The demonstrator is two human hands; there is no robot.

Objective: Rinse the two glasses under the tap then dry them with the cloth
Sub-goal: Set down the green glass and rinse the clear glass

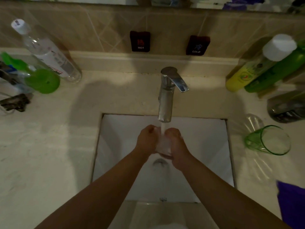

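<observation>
A clear glass (163, 144) is held upright over the white sink (206, 146), directly under the chrome tap (166, 95). Water runs from the spout into it. My left hand (146, 139) grips its left side and my right hand (177, 144) grips its right side. A green glass (267, 140) stands on the counter to the right of the sink, untouched. A purple cloth (292, 205) lies at the right edge of the counter, partly cut off by the frame.
Green and yellow bottles (257, 71) and a dark container (287, 108) stand at the back right. A clear bottle (47, 52), a green cup (41, 81) and a dark clip (14, 102) sit at the back left. HOT and COLD tags hang on the tiled wall.
</observation>
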